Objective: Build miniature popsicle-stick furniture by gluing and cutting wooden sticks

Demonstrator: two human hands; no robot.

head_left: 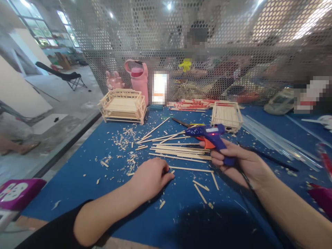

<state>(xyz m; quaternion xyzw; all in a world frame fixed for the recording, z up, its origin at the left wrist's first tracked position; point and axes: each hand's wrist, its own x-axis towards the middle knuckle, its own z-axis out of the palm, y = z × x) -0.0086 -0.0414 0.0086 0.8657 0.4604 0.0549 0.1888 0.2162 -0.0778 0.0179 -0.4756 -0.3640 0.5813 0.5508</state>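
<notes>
My right hand [240, 162] is closed round the grip of a blue hot glue gun [207, 133] with an orange trigger; its nozzle points left above a bundle of thin wooden sticks [178, 151]. My left hand [151, 176] rests knuckles-up on the blue mat [85, 180], its fingers curled and pressed down beside a single long stick [190, 169]. What is under those fingertips is hidden. Short cut stick pieces [201, 188] lie just in front of both hands.
A finished stick bench [123, 105] stands at the back left, a stick box [226, 116] at the back right. A pink bottle [138, 79], scissors [181, 122] and clear glue rods [275, 140] are near. A perforated screen [233, 52] closes the far side; another person sits behind it.
</notes>
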